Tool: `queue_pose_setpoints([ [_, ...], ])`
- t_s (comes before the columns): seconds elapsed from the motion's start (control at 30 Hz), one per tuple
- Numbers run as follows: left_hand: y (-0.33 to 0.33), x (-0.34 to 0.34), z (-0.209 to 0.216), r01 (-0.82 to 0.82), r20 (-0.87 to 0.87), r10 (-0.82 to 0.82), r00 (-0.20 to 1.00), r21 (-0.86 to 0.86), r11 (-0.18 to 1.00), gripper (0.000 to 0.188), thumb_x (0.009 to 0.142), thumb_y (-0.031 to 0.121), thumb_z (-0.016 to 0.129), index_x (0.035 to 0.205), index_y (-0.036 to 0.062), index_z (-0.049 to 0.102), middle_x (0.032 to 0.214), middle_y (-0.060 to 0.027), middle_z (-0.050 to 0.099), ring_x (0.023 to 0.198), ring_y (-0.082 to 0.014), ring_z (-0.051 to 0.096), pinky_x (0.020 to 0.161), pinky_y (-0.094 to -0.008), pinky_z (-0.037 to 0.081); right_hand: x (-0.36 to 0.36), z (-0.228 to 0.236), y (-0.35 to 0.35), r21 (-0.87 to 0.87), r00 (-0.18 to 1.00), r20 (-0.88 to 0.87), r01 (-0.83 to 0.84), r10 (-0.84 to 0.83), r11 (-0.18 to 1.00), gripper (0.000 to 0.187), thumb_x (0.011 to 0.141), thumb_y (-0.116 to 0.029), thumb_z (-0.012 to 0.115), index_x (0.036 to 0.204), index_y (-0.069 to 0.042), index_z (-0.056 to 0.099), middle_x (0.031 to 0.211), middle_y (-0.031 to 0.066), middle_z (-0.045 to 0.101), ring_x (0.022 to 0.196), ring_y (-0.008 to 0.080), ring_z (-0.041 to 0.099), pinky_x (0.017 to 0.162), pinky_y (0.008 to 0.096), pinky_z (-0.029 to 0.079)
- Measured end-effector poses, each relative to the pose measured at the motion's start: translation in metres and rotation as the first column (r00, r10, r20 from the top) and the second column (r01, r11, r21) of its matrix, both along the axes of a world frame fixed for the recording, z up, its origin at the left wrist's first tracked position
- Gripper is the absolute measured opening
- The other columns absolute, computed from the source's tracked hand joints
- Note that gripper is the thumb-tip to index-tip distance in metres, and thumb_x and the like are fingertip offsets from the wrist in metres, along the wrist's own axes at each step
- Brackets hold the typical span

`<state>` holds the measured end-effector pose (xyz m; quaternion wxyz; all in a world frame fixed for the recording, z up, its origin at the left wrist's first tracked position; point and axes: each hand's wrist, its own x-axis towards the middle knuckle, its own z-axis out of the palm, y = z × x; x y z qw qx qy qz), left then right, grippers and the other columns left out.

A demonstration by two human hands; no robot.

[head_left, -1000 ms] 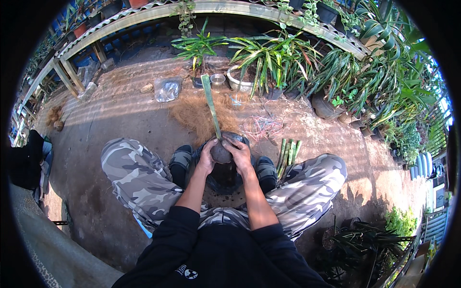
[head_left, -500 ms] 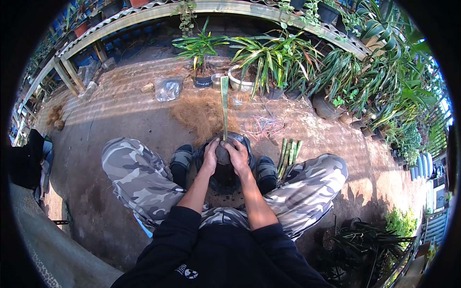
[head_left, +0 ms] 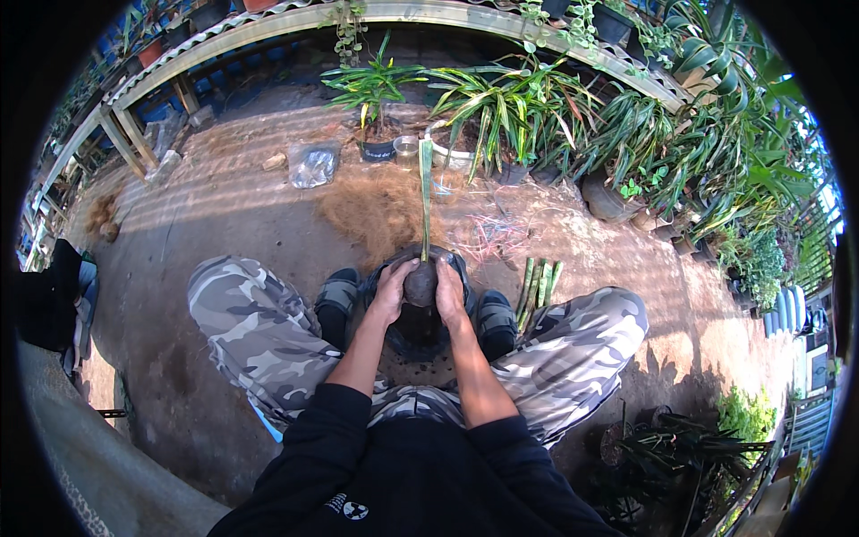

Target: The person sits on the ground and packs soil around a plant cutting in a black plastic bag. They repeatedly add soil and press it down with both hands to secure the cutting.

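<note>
Between my two hands sits a dark, rounded ball of soil [head_left: 420,286]. My left hand [head_left: 392,288] curves round its left side and my right hand [head_left: 449,291] presses on its right side. A long flat green leaf cutting [head_left: 426,197] stands upright from the far end of the ball, pointing away from me. Below the hands, between my feet, is a black plastic container [head_left: 428,347] with a dark inside; its exact kind is hard to make out. Several cut green leaf pieces [head_left: 540,285] lie to the right, beside my right foot.
Brown fibre [head_left: 371,213] is spread on the ground ahead, with pink and white string [head_left: 497,234] to its right. A clear plastic bag [head_left: 314,166], a black pot [head_left: 378,152] with a plant and a clear cup [head_left: 405,150] stand farther off. Potted plants line the right.
My right fingers have shifted from the top of the soil ball to its right side. The leaf cutting has moved slightly to the right, and more of the ball shows.
</note>
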<state>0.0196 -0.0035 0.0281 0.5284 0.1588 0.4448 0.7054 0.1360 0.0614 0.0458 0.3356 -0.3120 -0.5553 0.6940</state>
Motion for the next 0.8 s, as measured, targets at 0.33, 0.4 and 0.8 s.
queue_pose_setpoints([
  [0.33,0.002,0.005,0.004,-0.034,0.098,0.041,0.994,-0.070,0.997,0.034,0.092,0.031,0.058,0.112,0.0040,0.064,0.103,-0.0057,0.067,0.091,-0.0157,0.064,0.082,-0.0303,0.051,-0.004,-0.001,-0.004,0.087,0.996,0.087,0.019,-0.027,0.996,0.058,0.103,-0.047,0.035,0.120,0.002,0.061,0.113,0.0103,0.064,0.104,0.0178,0.057,0.095,0.0309,0.042],
  [0.4,0.001,0.005,0.005,-0.035,0.043,0.038,0.998,-0.066,0.997,0.035,0.092,0.033,0.057,0.112,0.0047,0.064,0.102,-0.0055,0.067,0.091,-0.0153,0.064,0.082,-0.0302,0.051,-0.003,0.000,-0.005,0.073,0.999,0.011,0.042,-0.042,0.996,0.054,0.103,-0.044,0.038,0.114,0.003,0.064,0.104,0.0069,0.065,0.095,0.0140,0.057,0.089,0.0283,0.045],
  [0.8,0.005,0.002,-0.003,0.011,-0.006,-0.011,1.000,-0.035,0.999,0.037,0.098,0.037,0.047,0.113,0.0088,0.065,0.105,-0.0045,0.068,0.096,-0.0164,0.065,0.084,-0.0311,0.052,-0.008,-0.019,0.001,0.060,0.997,-0.042,0.061,-0.058,0.996,0.039,0.102,-0.031,0.046,0.113,0.002,0.064,0.102,0.0049,0.065,0.096,0.0133,0.057,0.091,0.0279,0.044],
])
